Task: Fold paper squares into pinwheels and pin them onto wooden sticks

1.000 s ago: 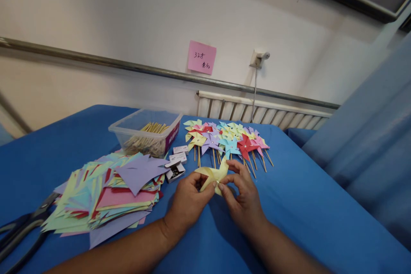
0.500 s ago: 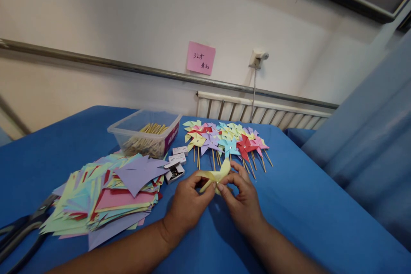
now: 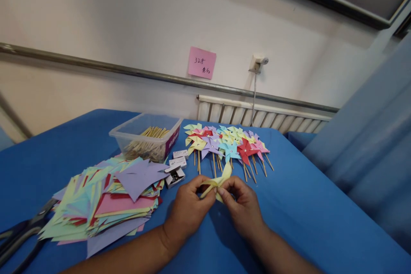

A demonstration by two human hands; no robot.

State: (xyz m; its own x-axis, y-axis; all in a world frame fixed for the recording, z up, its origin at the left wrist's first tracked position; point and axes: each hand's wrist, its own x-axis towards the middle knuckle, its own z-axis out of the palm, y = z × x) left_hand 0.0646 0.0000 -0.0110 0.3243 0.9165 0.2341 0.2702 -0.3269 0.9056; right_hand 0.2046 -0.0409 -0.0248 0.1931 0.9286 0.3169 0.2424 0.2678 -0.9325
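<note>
A yellow paper pinwheel (image 3: 225,174), its blades partly folded over, is held above the blue tablecloth between both hands. My left hand (image 3: 190,204) pinches it from the left with thumb and fingers closed. From the other side my right hand (image 3: 241,205) grips the paper near its centre, the thumb pressed by the left thumb tip. What lies under the fingertips is hidden. Just beyond the hands rest finished pinwheels on sticks (image 3: 246,150) in several colours. Left of the hands is a small open white box (image 3: 175,177) with small metal pieces inside.
A pile of cut coloured paper (image 3: 105,205) spreads at the left, beside large black-handled scissors (image 3: 32,224). Behind it stands a clear plastic bin (image 3: 117,135) of wooden sticks (image 3: 149,141). Two closed small boxes (image 3: 177,162) sit near the bin. A radiator (image 3: 236,111) runs along the wall.
The fingers of my right hand have curled in closer around the yellow paper. Both hands stay together at about the same place, and the view has tipped up slightly.
</note>
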